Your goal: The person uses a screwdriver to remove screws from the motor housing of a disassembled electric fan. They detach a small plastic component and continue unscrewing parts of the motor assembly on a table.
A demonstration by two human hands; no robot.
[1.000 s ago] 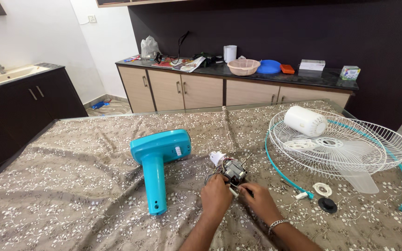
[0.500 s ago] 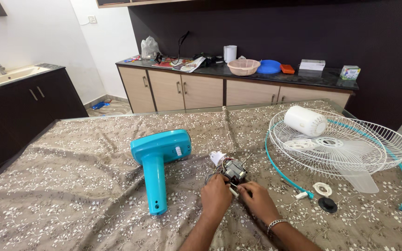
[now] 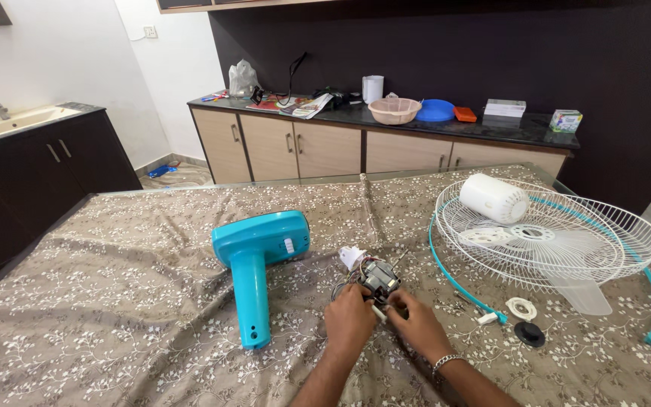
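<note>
A small fan motor (image 3: 377,277) with loose wires and a white plug piece lies on the patterned cloth near the table's front. My left hand (image 3: 349,320) and my right hand (image 3: 414,325) meet just in front of it, both gripping the motor's near end, where a thin white part shows between the fingers. A bracelet is on my right wrist. To the left lies a teal fan neck housing (image 3: 259,260), its stem pointing toward me.
At the right, a white wire fan guard (image 3: 566,241) holds a white motor cover and translucent blades, with a teal rim ring around it. A white nut and a black cap (image 3: 529,333) lie beside it. Cabinets with clutter stand behind; a sink counter is at left.
</note>
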